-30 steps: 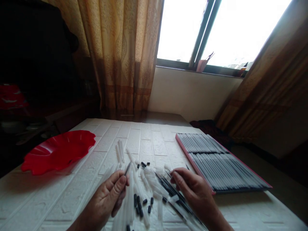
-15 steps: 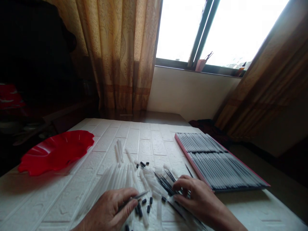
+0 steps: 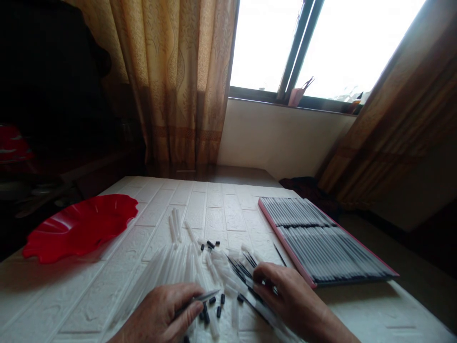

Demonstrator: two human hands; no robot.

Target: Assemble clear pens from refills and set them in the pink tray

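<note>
My left hand (image 3: 171,309) pinches a slim dark pointed stick (image 3: 207,295) between thumb and forefinger, its tip toward the right. To the right, my right hand (image 3: 285,290) curls its fingers down into a bunch of thin black sticks (image 3: 240,271); what its fingertips hold is hidden. Clear plastic tubes (image 3: 171,264) lie in a pile beyond my left hand. Between the hands are several small black caps (image 3: 219,312), along with more loose tubes. One black stick (image 3: 280,254) rests apart, near the tray's edge.
A pink-edged tray (image 3: 303,272) packed with rows of capped tubes stands on the right. On the left is a red scalloped dish (image 3: 84,224). The table (image 3: 214,190) has a white brick-patterned cover. Curtains (image 3: 178,85) and a window are behind it.
The right hand has shifted slightly left and its thumb and forefinger sit closer together. My left hand still grips the pointed stick, nearly unmoved. The view has shifted a little.
</note>
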